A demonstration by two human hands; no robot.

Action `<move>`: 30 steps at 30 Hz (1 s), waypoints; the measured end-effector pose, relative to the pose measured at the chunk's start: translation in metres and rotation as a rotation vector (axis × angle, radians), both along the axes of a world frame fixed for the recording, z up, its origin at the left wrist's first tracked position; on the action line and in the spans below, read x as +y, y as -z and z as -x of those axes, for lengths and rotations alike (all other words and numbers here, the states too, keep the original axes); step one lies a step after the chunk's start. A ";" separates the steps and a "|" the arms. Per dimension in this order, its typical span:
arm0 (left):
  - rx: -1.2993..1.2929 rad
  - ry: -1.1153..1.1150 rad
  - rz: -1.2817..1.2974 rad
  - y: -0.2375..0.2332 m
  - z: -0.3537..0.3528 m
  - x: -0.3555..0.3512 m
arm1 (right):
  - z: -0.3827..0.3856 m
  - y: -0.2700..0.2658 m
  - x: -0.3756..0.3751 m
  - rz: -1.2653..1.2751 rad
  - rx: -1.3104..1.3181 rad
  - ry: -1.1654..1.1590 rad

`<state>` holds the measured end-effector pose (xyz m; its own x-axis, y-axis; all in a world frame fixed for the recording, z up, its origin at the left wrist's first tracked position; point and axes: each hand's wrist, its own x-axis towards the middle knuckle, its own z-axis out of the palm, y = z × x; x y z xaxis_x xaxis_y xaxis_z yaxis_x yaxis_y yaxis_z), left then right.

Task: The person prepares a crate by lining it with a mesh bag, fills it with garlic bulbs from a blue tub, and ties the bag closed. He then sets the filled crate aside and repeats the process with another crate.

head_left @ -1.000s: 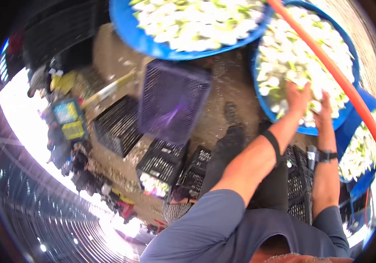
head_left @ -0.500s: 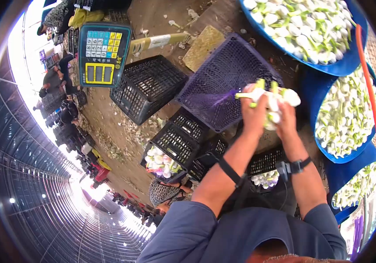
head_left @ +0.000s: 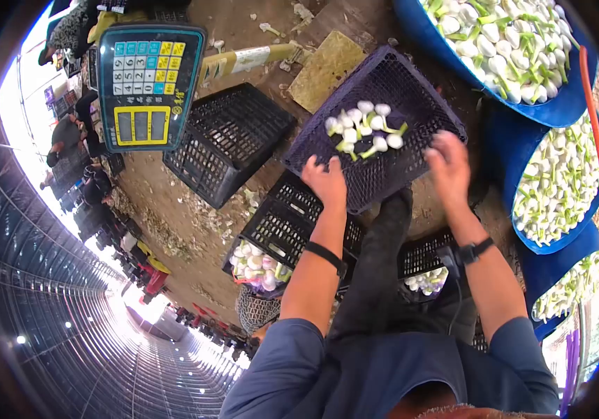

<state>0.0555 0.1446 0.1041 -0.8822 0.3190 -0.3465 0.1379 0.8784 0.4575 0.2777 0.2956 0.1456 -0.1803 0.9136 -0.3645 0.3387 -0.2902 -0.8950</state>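
Note:
A purple mesh net lines the black plastic crate [head_left: 311,145] in front of me. Several white garlic bulbs [head_left: 363,126] with short green stems lie loose on its bottom. At the crate's near left edge is my left hand [head_left: 326,183], its fingers apart and holding nothing. My right hand [head_left: 448,164] is over the crate's right rim, slightly blurred, fingers spread with no garlic in them.
A weighing scale display [head_left: 149,87] stands at left beside an empty-looking black crate [head_left: 226,143]. Blue tubs [head_left: 484,150] heaped with garlic line the right, crossed by an orange pole [head_left: 596,160]. A smaller crate holds garlic [head_left: 257,265]. People [head_left: 69,140] work far left.
Both hands have let go of the bunch of garlic, which now lies in the netted crate. My hands have moved apart, the left one to the left and the right one slightly down.

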 end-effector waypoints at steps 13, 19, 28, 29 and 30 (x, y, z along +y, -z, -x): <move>-0.377 -0.526 -0.378 0.035 0.095 -0.064 | -0.031 0.102 0.063 0.106 -0.332 -0.059; -0.311 -0.441 -0.279 0.041 0.145 -0.051 | 0.021 0.087 0.094 0.245 -0.286 -0.173; 0.453 0.184 -0.016 -0.008 0.064 -0.009 | -0.027 0.035 0.037 0.213 -0.027 0.117; 0.282 0.144 -0.140 -0.023 0.026 0.016 | -0.050 0.020 0.027 0.245 -0.020 0.217; 0.170 0.269 -0.237 -0.020 -0.002 0.021 | -0.078 0.005 0.017 0.268 -0.039 0.321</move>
